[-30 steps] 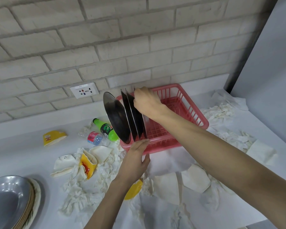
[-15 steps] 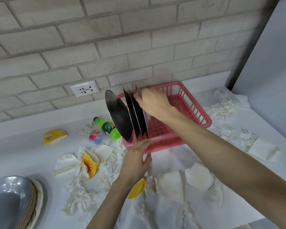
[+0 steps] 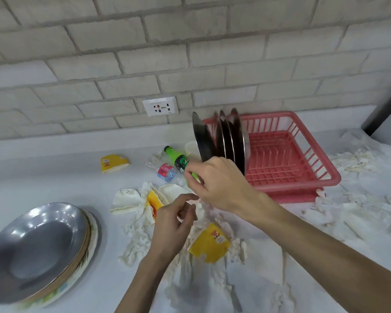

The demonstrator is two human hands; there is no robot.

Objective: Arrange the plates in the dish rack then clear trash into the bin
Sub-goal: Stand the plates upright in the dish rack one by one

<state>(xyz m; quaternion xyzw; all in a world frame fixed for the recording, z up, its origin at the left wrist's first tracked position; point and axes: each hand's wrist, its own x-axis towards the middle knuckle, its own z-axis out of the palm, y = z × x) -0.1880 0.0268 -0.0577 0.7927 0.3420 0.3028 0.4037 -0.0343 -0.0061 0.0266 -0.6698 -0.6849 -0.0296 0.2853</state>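
Brick wall [image 3: 190, 53] backs a white surface [image 3: 54, 181] strewn with tissue [image 3: 138, 240], yellow cartons [image 3: 210, 245] and a green bottle [image 3: 178, 158]. A second ago the right hand [image 3: 221, 186] was on the plates [image 3: 227, 143] in the pink rack [image 3: 314, 159] and the left hand [image 3: 172, 224] sat at the rack's front edge. Now both have come away and hang over the trash left of the rack. The plates stand on edge at its left end, unsupported, so that batch looks settled. A stack [image 3: 38, 245] of more plates waits at the far left, so racking is likely not finished. The right fingers [image 3: 193, 175] are loosely curled and hold nothing, passing in front of the bottle without gripping it. The left hand's fingers are also loosely bent and empty. No bin is in view.
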